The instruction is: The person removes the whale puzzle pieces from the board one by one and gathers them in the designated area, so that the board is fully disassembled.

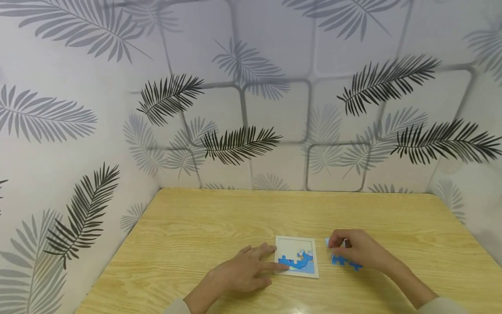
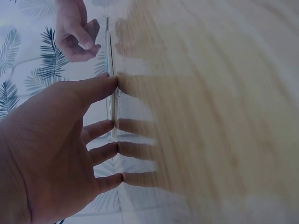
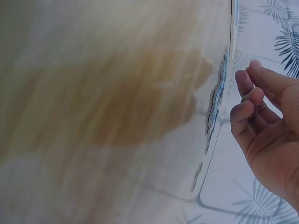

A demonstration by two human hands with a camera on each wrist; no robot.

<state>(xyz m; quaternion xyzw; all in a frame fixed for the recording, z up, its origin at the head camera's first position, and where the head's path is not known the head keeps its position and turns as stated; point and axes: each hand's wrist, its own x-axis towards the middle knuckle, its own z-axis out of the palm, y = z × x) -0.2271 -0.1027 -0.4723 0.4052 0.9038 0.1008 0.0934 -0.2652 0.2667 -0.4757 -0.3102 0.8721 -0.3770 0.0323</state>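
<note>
My left hand (image 1: 245, 269) lies over the left side of a small square jigsaw puzzle, its fingers spread. One fingertip rests on the blue picture inside the white puzzle tray (image 1: 295, 238); the thumb stays by the lower edge. Only the lower part of the tray holds pieces, which show a blue whale (image 1: 300, 263). To the right, my right hand (image 1: 358, 249) hovers close over loose blue puzzle pieces (image 1: 340, 260), hiding some of them. Its fingers (image 3: 243, 112) are loosely bent, and no piece shows between them in the right wrist view.
Both the tray and the loose pieces lie flat on a glossy wood-grain table (image 1: 211, 218). Behind the table's far edge stands a pale wall (image 1: 274, 168) patterned with grey and black leaves. A side wall also borders the table at the left.
</note>
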